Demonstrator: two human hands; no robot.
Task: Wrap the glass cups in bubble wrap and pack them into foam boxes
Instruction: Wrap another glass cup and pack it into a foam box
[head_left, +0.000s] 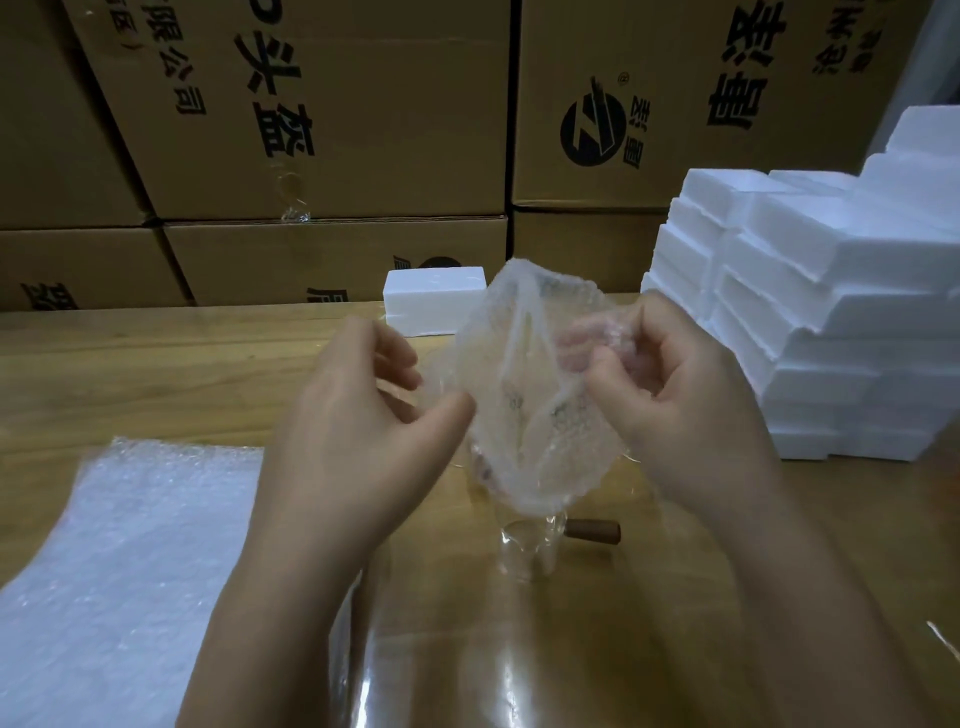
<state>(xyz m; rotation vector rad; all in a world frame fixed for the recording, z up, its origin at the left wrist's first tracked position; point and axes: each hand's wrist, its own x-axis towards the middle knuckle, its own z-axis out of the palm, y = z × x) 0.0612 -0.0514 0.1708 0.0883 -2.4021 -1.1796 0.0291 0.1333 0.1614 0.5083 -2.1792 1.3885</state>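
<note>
Bubble wrap piece (535, 405) is held in the air above the wooden table (156, 374) by both hands. Left hand (358, 415) pinches its left edge between thumb and curled fingers; right hand (670, 384) grips its right side with fingers curled into the film. Glass cup (527, 551) with a brown handle stands on the table directly below the wrap. Bubble wrap stack (130, 571) lies left; foam boxes (831, 322) are piled right.
</note>
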